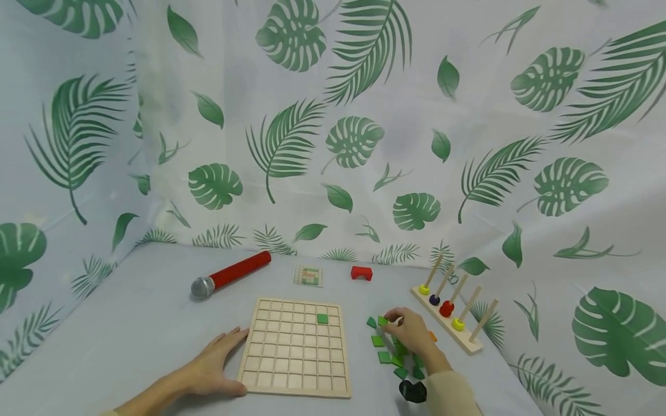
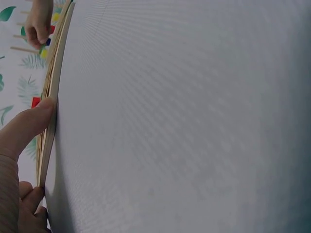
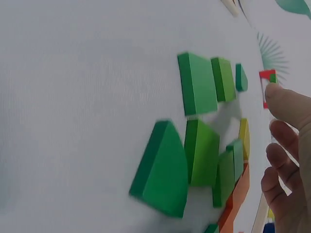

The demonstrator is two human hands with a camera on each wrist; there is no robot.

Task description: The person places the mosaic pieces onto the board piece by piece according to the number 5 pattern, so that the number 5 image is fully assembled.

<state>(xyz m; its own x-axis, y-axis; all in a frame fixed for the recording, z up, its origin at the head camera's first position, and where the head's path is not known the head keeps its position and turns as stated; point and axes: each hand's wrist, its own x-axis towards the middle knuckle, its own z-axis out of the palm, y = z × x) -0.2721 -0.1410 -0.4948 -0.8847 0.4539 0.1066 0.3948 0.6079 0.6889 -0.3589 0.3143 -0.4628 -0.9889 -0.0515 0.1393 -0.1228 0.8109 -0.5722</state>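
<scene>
We saw the left hand (image 1: 213, 367) spread and relaxed, touching the left edge of a wooden grid board (image 1: 296, 350). The right hand (image 1: 412, 334) pinched a light-green tile (image 1: 383, 320) to the right of the board, near scattered green tiles (image 1: 384, 357). We found one square tile (image 1: 322, 318) seated near the board's far right corner, and beyond the board a red microphone (image 1: 240, 271) and a red bridge block (image 1: 361, 273).
</scene>
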